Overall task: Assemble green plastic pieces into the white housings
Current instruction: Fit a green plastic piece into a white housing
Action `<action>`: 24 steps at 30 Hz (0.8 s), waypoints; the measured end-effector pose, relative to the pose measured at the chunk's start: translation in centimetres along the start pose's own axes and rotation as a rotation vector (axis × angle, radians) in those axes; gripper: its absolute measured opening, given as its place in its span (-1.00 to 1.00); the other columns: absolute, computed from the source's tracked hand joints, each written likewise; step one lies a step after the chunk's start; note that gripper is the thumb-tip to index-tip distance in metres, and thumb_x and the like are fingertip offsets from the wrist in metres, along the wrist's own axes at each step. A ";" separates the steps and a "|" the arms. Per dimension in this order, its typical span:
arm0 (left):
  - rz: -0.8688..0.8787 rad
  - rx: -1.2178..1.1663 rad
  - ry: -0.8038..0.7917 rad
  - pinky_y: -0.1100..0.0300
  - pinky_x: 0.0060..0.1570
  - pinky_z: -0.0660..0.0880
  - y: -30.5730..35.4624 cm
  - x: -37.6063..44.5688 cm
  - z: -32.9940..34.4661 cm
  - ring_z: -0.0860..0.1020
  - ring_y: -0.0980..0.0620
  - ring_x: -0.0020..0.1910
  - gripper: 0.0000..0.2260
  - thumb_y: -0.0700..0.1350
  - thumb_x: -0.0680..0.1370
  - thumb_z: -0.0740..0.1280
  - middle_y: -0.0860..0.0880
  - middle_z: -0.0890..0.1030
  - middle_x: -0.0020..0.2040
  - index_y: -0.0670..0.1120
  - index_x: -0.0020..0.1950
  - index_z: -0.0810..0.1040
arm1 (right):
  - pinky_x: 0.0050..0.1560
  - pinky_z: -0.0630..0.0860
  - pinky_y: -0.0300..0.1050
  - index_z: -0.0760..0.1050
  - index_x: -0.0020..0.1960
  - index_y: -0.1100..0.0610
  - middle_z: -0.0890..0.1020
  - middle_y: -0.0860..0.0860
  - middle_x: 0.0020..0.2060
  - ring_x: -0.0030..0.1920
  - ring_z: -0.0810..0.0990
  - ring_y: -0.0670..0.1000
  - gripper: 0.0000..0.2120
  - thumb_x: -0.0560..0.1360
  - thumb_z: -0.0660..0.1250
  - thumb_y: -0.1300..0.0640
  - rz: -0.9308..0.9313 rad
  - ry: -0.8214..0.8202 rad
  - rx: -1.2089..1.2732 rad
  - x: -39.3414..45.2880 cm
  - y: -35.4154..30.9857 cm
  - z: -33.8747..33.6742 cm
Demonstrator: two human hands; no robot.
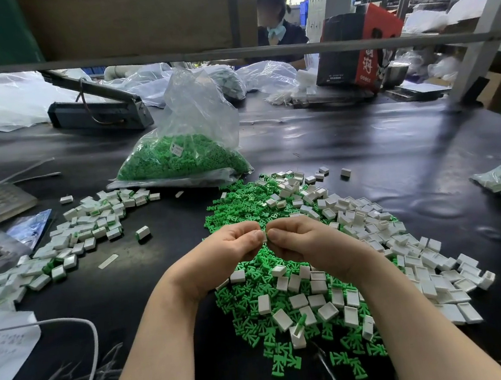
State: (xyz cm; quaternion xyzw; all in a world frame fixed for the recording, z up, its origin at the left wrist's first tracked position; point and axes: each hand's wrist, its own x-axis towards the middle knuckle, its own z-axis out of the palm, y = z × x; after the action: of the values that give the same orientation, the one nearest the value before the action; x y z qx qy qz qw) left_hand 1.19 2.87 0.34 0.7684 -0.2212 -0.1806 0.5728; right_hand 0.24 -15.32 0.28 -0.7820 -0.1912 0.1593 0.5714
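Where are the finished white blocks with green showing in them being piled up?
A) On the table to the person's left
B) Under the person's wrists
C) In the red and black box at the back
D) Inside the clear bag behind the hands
A: the pile of assembled pieces lies on the black table to the left of the left hand, while the clear bag holds only loose green pieces.
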 end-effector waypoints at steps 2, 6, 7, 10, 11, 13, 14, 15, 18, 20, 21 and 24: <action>0.001 0.012 0.001 0.34 -0.24 0.31 0.0 -0.1 0.0 0.31 0.20 -0.34 -0.78 -0.15 0.66 0.18 0.15 0.34 -0.35 -0.06 -0.18 0.43 | -0.17 0.37 -0.24 0.43 -0.06 0.24 0.36 -0.02 -0.33 -0.29 0.34 -0.11 -0.84 0.66 0.15 0.23 0.001 0.001 0.002 0.0 0.0 0.0; 0.006 0.022 0.015 0.23 -0.20 0.27 0.0 -0.1 0.0 0.28 0.14 -0.31 -0.83 -0.15 0.66 0.18 0.09 0.31 -0.32 -0.12 -0.12 0.41 | -0.15 0.36 -0.19 0.44 -0.06 0.23 0.38 -0.03 -0.33 -0.28 0.34 -0.11 -0.83 0.66 0.15 0.20 -0.003 0.005 -0.001 0.1 0.2 0.0; 0.007 0.023 0.014 0.21 -0.19 0.27 0.0 -0.1 0.0 0.28 0.14 -0.30 -0.84 -0.15 0.66 0.18 0.08 0.31 -0.31 -0.14 -0.10 0.41 | -0.12 0.36 -0.13 0.45 -0.06 0.22 0.38 -0.03 -0.32 -0.27 0.34 -0.08 -0.82 0.66 0.16 0.20 -0.005 0.006 -0.003 0.1 0.3 0.0; 0.009 0.021 0.009 0.22 -0.17 0.28 -0.1 -0.1 -0.1 0.29 0.16 -0.31 -0.84 -0.14 0.66 0.18 0.09 0.32 -0.31 -0.12 -0.10 0.42 | -0.03 0.34 -0.02 0.46 -0.05 0.23 0.39 -0.03 -0.32 -0.23 0.33 -0.03 -0.82 0.66 0.16 0.19 -0.002 0.014 0.004 0.1 0.4 0.0; 0.008 0.021 0.008 0.22 -0.17 0.28 -0.1 -0.1 -0.1 0.29 0.16 -0.31 -0.84 -0.14 0.67 0.18 0.09 0.32 -0.31 -0.12 -0.10 0.42 | -0.04 0.34 -0.03 0.46 -0.05 0.22 0.39 -0.04 -0.32 -0.24 0.34 -0.03 -0.82 0.66 0.16 0.19 -0.001 0.014 0.010 0.1 0.5 0.0; 0.009 0.025 0.005 0.21 -0.17 0.29 -0.1 -0.1 -0.1 0.30 0.16 -0.30 -0.84 -0.13 0.67 0.18 0.09 0.32 -0.31 -0.13 -0.08 0.43 | -0.08 0.35 -0.09 0.46 -0.08 0.19 0.40 -0.06 -0.33 -0.26 0.35 -0.08 -0.82 0.66 0.16 0.19 -0.004 0.012 0.018 0.1 0.5 0.0; 0.011 0.028 0.005 0.21 -0.17 0.29 -0.1 -0.1 -0.1 0.30 0.16 -0.30 -0.84 -0.12 0.66 0.18 0.09 0.32 -0.31 -0.12 -0.09 0.43 | -0.09 0.36 -0.12 0.46 -0.09 0.18 0.40 -0.06 -0.33 -0.26 0.35 -0.09 -0.82 0.66 0.16 0.20 -0.005 0.011 0.021 0.2 0.5 0.0; 0.012 0.030 0.005 0.21 -0.16 0.29 -0.1 -0.1 -0.1 0.30 0.16 -0.30 -0.84 -0.12 0.66 0.18 0.10 0.32 -0.31 -0.12 -0.09 0.43 | -0.10 0.37 -0.16 0.46 -0.09 0.18 0.40 -0.06 -0.33 -0.26 0.36 -0.10 -0.82 0.66 0.16 0.20 -0.004 0.009 0.029 0.2 0.5 -0.1; 0.015 0.020 0.010 0.18 -0.13 0.29 -0.2 0.0 -0.1 0.30 0.14 -0.28 -0.83 -0.12 0.66 0.18 0.06 0.33 -0.29 -0.19 -0.05 0.45 | -0.17 0.39 -0.28 0.47 -0.09 0.16 0.41 -0.06 -0.32 -0.27 0.37 -0.12 -0.82 0.66 0.17 0.20 -0.004 0.009 0.057 0.2 0.5 -0.1; 0.016 0.010 0.009 0.18 -0.11 0.29 -0.3 0.0 -0.2 0.31 0.15 -0.27 -0.84 -0.13 0.66 0.19 0.07 0.33 -0.29 -0.18 -0.05 0.45 | -0.16 0.37 -0.24 0.47 -0.07 0.19 0.40 -0.04 -0.31 -0.26 0.35 -0.10 -0.82 0.66 0.17 0.19 -0.005 0.012 0.051 0.2 0.5 -0.1; 0.016 0.002 0.009 0.18 -0.10 0.30 -0.4 0.0 -0.3 0.31 0.15 -0.27 -0.85 -0.13 0.66 0.19 0.07 0.34 -0.29 -0.15 -0.06 0.45 | -0.17 0.35 -0.23 0.47 -0.07 0.20 0.40 -0.03 -0.32 -0.27 0.35 -0.09 -0.82 0.66 0.16 0.19 -0.007 0.010 0.043 0.2 0.5 -0.1; 0.015 -0.017 0.014 0.25 -0.14 0.32 -0.4 0.0 -0.3 0.32 0.17 -0.30 -0.84 -0.13 0.66 0.20 0.11 0.36 -0.31 -0.10 -0.10 0.46 | -0.18 0.34 -0.22 0.44 -0.10 0.20 0.38 -0.03 -0.33 -0.29 0.33 -0.09 -0.81 0.66 0.16 0.19 -0.010 0.001 0.024 0.3 0.3 -0.1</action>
State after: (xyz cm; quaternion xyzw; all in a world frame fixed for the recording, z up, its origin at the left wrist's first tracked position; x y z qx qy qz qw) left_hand 1.39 3.26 0.02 0.7630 -0.2214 -0.1731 0.5821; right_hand 0.57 -15.36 0.02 -0.7740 -0.1932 0.1584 0.5818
